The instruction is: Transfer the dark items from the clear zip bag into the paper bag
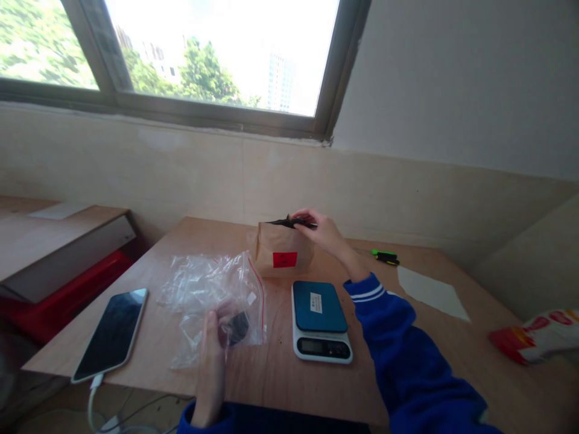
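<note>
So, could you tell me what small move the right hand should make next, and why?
Probably lift out a pinch: the right hand is at the open top of the brown paper bag, while the left hand holds the clear zip bag beside the scale.

No writing could be read. The brown paper bag (283, 248) bore a red rectangular label (284, 259), and the blue-topped white digital kitchen scale (320, 320) carried a small white sticker (316, 302); print on both was too small to read.
</note>
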`<state>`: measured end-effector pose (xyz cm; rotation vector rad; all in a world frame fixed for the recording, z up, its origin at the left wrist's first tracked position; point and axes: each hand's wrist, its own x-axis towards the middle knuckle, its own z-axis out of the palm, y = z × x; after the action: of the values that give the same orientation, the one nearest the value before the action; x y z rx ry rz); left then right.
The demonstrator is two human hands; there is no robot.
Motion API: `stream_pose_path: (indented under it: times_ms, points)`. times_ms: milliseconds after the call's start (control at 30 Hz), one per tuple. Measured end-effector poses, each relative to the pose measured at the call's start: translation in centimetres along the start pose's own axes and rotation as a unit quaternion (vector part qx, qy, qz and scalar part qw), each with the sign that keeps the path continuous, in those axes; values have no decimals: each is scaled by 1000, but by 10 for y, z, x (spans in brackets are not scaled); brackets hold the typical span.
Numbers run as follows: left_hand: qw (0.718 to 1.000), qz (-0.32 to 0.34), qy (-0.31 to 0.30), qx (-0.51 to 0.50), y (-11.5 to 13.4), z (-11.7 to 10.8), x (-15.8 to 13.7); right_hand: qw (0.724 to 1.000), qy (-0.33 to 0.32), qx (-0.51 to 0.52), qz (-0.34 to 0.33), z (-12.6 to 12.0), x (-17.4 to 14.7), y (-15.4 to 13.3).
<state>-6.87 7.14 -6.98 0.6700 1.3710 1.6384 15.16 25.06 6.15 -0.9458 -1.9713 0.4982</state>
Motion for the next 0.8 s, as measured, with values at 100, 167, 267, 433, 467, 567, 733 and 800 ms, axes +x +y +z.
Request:
stream_pose_path:
  times_ms: [100,167,267,433,467,567,733,800]
  points:
    - [1000,5,9,10,0,-4,2,1000,-1,-23,-8,1,-7,-4]
    - [1000,8,10,18,-1,-8,4,1000,-5,-26,-10,0,-11,-7]
    - [1000,15,12,23,-3,-11,6,999,-9,-40,-24,-3,-15,-7]
    - [1000,0,12,16,0,-10,5,983,0,-156,-94,-9,-16,-6]
    - [1000,-6,14,11,2,-9,4,979,1,-176,-104,-11,-16,-5]
    - [1000,-13,24,12,6,-8,2,976,-7,-194,-102,-14,-16,-1]
    - [1000,-15,14,20,8,-8,2,978,-29,-193,-74,-15,-16,9]
    - [1000,-19,11,18,8,-9,2,973,-20,-218,-72,-14,-14,12]
